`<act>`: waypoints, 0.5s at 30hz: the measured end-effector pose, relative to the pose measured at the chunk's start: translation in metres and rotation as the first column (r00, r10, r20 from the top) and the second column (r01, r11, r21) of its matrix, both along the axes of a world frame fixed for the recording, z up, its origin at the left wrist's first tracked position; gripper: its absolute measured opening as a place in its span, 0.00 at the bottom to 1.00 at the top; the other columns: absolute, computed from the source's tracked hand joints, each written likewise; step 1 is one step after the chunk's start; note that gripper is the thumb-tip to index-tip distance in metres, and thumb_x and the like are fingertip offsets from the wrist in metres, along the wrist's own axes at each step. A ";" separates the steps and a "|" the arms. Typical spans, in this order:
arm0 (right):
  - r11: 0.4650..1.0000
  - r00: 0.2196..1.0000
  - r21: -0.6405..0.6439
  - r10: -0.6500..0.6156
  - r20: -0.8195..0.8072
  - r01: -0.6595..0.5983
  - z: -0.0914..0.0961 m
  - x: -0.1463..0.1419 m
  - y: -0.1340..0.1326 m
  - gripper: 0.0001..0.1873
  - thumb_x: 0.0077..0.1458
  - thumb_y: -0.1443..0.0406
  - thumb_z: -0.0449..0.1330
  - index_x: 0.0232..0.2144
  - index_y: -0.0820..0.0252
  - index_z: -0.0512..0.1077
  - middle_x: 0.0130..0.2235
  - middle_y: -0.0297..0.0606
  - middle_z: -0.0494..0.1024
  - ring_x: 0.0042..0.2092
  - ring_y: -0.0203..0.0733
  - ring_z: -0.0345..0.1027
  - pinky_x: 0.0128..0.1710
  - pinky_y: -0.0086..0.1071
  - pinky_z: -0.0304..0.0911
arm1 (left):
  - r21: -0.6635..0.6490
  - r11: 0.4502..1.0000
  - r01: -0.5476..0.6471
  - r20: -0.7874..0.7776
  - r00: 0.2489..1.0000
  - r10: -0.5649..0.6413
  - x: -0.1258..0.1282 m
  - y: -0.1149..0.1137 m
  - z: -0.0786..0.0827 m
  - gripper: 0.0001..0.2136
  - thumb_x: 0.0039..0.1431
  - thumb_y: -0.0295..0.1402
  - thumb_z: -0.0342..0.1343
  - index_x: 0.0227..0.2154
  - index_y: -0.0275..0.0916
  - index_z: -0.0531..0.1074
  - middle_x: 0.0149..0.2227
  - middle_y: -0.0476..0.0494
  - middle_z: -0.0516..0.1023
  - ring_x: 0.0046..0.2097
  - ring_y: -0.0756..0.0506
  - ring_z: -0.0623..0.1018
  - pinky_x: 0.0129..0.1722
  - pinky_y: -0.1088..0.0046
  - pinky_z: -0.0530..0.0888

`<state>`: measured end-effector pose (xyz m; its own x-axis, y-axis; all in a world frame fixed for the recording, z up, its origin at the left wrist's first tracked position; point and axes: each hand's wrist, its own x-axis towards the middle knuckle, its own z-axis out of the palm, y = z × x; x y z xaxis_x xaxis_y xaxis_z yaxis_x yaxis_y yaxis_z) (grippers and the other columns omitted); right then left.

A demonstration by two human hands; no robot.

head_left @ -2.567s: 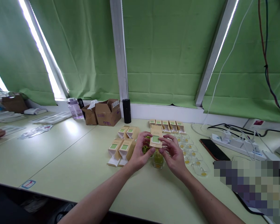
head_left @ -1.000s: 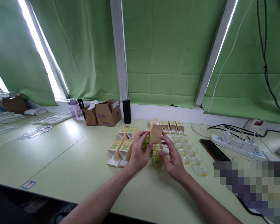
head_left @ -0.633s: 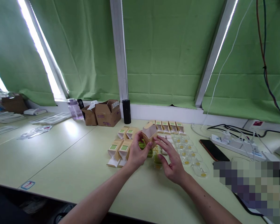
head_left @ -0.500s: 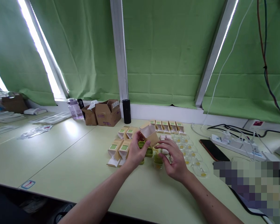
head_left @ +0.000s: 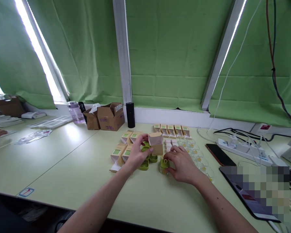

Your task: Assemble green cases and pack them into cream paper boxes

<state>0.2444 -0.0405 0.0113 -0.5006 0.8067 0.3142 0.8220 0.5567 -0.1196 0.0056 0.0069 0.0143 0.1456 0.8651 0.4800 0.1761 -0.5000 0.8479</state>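
Nearest me, my right grip (head_left: 183, 164) is clamped from the side on a small green container with a clear plastic base (head_left: 164, 165) at the worktop (head_left: 145, 200), presumably to keep it steady. At its 11 o'clock, my left grip (head_left: 138, 155) is clamped on a brown card box with a white lining (head_left: 156, 149), its pale inside facing me, likely so the mouth can be seen. Grouped green square plastic tubs (head_left: 144, 165) sit at 9 to 10 o'clock, clear plastic shells (head_left: 197, 152) at 2, probably sorted for easy reach. Farthest, at 12, the lined-up brown card boxes with green labels (head_left: 171, 131) seem ranked to save room.
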 end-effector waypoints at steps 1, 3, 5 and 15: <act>1.000 1.000 -0.006 -0.008 0.002 0.008 0.001 0.001 0.001 0.14 0.53 0.62 0.72 0.42 0.55 0.78 0.40 0.39 0.83 0.51 0.52 0.68 0.51 0.44 0.57 | -0.016 1.000 0.018 -0.021 1.000 -0.019 -0.002 -0.001 0.005 0.25 0.52 0.30 0.68 0.54 0.40 0.72 0.52 0.38 0.80 0.54 0.38 0.78 0.53 0.59 0.74; 0.999 1.000 -0.022 -0.023 0.006 0.023 0.003 0.004 0.001 0.13 0.52 0.63 0.72 0.41 0.55 0.78 0.40 0.39 0.83 0.51 0.53 0.68 0.51 0.44 0.56 | -0.059 0.996 0.062 -0.092 0.993 -0.068 -0.005 -0.004 0.014 0.26 0.49 0.28 0.69 0.54 0.40 0.73 0.51 0.39 0.81 0.53 0.37 0.79 0.53 0.59 0.74; 0.998 0.999 -0.040 -0.039 0.003 0.040 0.006 0.006 0.001 0.12 0.51 0.64 0.72 0.39 0.55 0.78 0.39 0.40 0.83 0.51 0.53 0.69 0.50 0.43 0.56 | -0.094 0.990 0.105 -0.203 0.971 -0.122 -0.007 -0.011 0.022 0.25 0.49 0.28 0.69 0.52 0.40 0.74 0.50 0.40 0.81 0.52 0.38 0.79 0.54 0.58 0.74; 0.997 0.998 -0.048 -0.063 0.029 0.064 0.007 0.010 0.004 0.09 0.52 0.66 0.69 0.35 0.55 0.73 0.39 0.39 0.82 0.50 0.52 0.67 0.48 0.42 0.54 | -0.075 0.987 0.142 -0.514 0.843 -0.160 -0.020 -0.031 0.004 0.27 0.51 0.32 0.71 0.54 0.44 0.72 0.56 0.39 0.76 0.59 0.33 0.74 0.61 0.51 0.72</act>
<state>0.2548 -0.0366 0.0179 -0.4559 0.8510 0.2608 0.8587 0.4976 -0.1226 -0.0147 -0.0243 0.0186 0.4949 0.8257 0.2708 0.5176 -0.5304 0.6714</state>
